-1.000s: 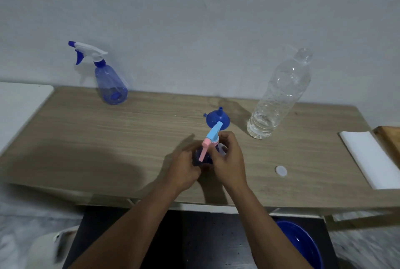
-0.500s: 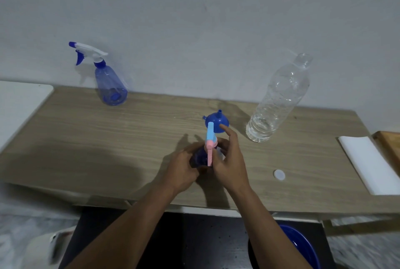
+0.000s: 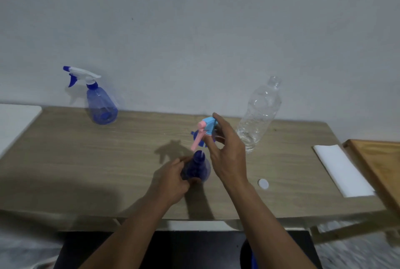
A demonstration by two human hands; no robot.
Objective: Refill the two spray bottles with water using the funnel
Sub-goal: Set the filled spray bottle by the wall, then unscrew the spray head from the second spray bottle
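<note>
Head cam, looking down at a long light-wood table (image 3: 86,160) against a plain grey wall.

Landmark: a small dark-blue translucent plastic spray bottle (image 3: 198,170), upright near the table's front edge, centre. Its neck is open at the top, w/ a thin pale dip tube rising out of it. The left hand (image 3: 173,179) wraps the bottle's left side, fingers pressed around the body.

Just above and slightly right of the bottle, the right hand (image 3: 227,154) pinches a light-blue and pink plastic trigger spray head (image 3: 204,130) by its collar, thumb and fingertips closed on it, index finger raised. The head is lifted clear of the neck; pink trigger hangs down-left toward the opening. Long axis of bottle and tube is vertical, so the head likely needs to go straight up before it swings aside.

Behind the bottle, partly hidden by the spray head: a blue plastic funnel (image 3: 194,134), nearest the right hand.

Far left-rear of the bottle: a second blue spray bottle w/ white-and-blue trigger head on (image 3: 100,104).

Right-rear: a clear uncapped plastic water bottle (image 3: 258,115), a little water at the bottom. Its small white round cap (image 3: 263,183) lies right of the spray bottle.

No readable labels or writing anywhere.
</note>
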